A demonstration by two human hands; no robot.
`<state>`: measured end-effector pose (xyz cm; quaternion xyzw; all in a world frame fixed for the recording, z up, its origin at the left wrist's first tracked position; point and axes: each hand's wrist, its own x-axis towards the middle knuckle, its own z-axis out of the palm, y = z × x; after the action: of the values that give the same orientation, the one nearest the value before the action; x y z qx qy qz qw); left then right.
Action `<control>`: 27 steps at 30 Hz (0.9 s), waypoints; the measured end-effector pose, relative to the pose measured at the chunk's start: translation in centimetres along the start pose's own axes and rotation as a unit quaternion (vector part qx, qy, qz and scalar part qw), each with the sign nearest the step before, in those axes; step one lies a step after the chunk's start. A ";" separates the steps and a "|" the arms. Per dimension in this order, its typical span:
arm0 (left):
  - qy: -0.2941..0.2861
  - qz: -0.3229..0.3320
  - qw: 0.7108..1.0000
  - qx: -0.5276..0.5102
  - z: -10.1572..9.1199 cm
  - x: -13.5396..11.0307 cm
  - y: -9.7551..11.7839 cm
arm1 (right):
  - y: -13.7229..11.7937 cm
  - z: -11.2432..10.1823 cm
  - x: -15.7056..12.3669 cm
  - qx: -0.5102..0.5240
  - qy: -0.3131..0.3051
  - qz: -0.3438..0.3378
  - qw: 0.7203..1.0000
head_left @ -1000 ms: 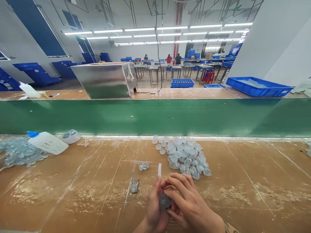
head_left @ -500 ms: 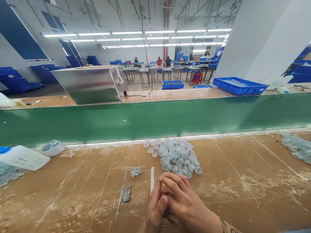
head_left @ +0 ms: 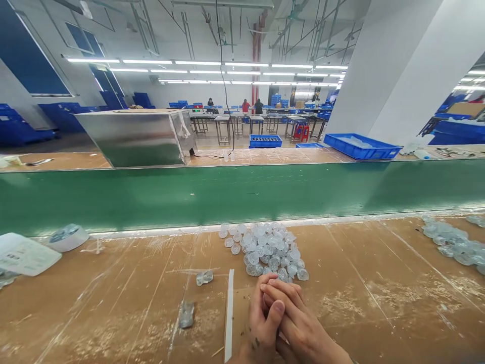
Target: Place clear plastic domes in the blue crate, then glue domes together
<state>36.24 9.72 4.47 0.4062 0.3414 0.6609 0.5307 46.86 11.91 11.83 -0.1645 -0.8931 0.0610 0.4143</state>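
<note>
My left hand (head_left: 262,323) and my right hand (head_left: 301,318) are clasped together low over the table, fingers curled around each other. Whatever lies between the palms, if anything, is hidden. Just beyond the fingertips spreads a pile of small clear, round, perforated plastic pieces (head_left: 271,247). A narrow white strip (head_left: 229,313) lies on the brown surface left of my hands. Further left rest two small crumpled clear pieces, one upper (head_left: 204,277) and one lower (head_left: 186,314).
A roll of tape (head_left: 68,237) and a white plastic jug (head_left: 26,254) are at the left. More clear pieces (head_left: 454,240) lie at the right. Behind the table runs a green belt (head_left: 212,194), with a metal box (head_left: 129,136) and a blue tray (head_left: 361,146) beyond it. People stand far back.
My view has tilted up and turned a little right, so the table items sit further left. My clasped hands have shifted slightly right, off the white strip, which shows more fully.
</note>
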 end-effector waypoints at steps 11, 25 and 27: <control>-0.172 -0.043 0.979 0.097 -0.9 3.1 0.4 | 2.9 -2.6 -3.3 -0.039 -0.041 0.075 0.996; -0.053 -0.021 0.839 0.540 -9.4 7.8 0.6 | 16.7 -8.8 -13.7 -0.264 -0.160 0.312 0.898; -0.045 -0.025 0.853 0.519 -9.5 7.5 0.8 | 13.8 -7.4 -11.1 -0.168 -0.109 0.289 0.936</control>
<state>26.59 16.72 2.35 0.6436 0.6204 0.3549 0.2738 62.53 20.87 5.23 -0.4753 -0.8439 0.0453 0.2448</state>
